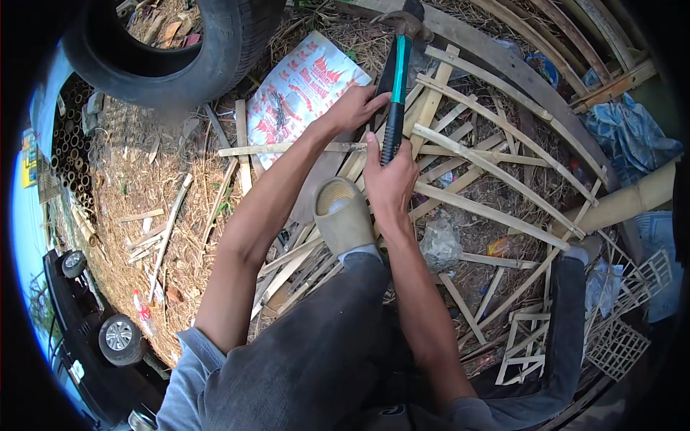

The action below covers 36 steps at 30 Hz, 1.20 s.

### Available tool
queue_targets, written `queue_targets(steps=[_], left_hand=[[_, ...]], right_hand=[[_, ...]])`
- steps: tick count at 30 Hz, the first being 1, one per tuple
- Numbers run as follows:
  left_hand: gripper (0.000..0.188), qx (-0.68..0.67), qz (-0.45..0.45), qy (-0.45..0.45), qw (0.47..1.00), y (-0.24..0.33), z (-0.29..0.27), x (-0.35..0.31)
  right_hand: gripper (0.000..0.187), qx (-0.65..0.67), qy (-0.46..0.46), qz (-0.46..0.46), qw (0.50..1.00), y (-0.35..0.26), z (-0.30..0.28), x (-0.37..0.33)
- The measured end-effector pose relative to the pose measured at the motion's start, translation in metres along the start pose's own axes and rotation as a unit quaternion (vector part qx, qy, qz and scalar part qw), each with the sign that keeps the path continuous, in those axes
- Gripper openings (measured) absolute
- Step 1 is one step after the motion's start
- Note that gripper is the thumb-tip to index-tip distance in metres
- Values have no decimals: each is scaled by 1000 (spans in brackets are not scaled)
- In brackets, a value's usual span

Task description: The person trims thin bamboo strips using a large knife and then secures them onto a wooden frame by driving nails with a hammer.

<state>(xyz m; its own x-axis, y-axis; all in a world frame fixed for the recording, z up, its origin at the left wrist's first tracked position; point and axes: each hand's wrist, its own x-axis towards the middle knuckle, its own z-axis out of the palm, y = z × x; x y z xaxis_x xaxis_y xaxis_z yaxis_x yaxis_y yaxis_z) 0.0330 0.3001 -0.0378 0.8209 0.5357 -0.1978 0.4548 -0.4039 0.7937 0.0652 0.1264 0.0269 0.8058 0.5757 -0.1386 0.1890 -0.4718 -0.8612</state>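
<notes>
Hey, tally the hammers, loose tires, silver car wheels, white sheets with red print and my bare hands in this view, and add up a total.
Hammer: 1
Loose tire: 1
Silver car wheels: 2
White sheet with red print: 1
Bare hands, left hand and right hand: 2
Total: 7

Seen from the wearer's own head, the left of two side-by-side fisheye cameras looks steeply down past the dark-clad legs to the straw-strewn ground, near enough that the bare forearms span much of the frame. The left hand and right hand fall above its center, while the wide lens curves the surroundings toward a black rim, catching a tire at upper left and a vehicle, tipped sideways, at lower left.
</notes>
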Motion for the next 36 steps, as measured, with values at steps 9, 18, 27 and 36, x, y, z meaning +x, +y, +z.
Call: queue_targets(steps=[9,18,27,36], left_hand=[[48,-20,-86,7,996,14,13,-4],[53,-93,-113,144,979,71,18,-71],[28,-309,30,66,948,153,120,-172],[36,-271,40,-74,959,159,195,-173]], right_hand=[[43,-100,-79,-61,990,16,-94,9],[38,-110,-23,-21,993,18,-110,-33],[37,-317,70,-19,946,136,-232,-130],[59,-391,44,71,917,162,-204,-197]])
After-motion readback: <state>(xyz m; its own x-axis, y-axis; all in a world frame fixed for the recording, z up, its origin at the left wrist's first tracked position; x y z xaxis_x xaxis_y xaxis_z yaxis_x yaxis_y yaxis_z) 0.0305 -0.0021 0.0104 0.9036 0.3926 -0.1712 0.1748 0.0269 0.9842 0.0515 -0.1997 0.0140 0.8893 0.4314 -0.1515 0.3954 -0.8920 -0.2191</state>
